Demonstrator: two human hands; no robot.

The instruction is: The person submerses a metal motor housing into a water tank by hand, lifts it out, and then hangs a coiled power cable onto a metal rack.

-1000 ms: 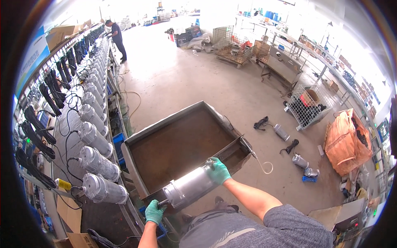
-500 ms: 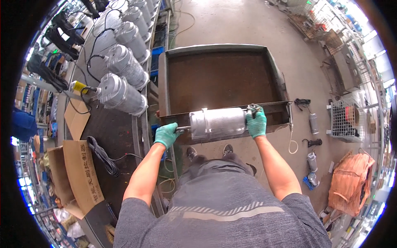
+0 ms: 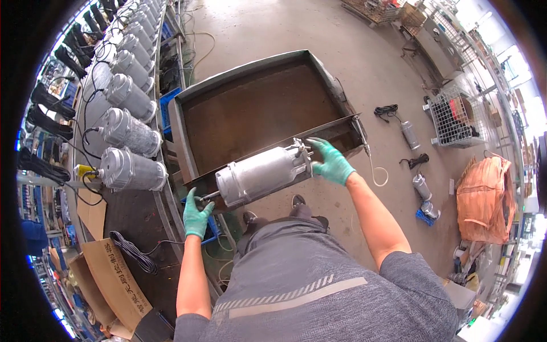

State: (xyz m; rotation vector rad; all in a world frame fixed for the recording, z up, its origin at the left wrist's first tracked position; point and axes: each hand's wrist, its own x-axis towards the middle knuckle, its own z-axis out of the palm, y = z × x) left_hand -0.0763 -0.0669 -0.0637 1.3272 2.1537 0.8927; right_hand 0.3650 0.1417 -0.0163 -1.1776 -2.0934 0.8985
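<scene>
Probably heavy and rigid, the mid-frame metal cylinder [image 3: 257,174] suits end holds; I see left hand [image 3: 196,218] and right hand [image 3: 334,164] splayed.

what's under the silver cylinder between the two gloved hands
The metal tray shows past the far side of the silver cylinder. Whatever lies directly beneath is covered by the cylinder's body, so I can't tell what supports it.

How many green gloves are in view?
2: one on your left hand, by the thin rod on the silver cylinder; one on your right hand, by its opposite end. Others could be hidden.
</scene>
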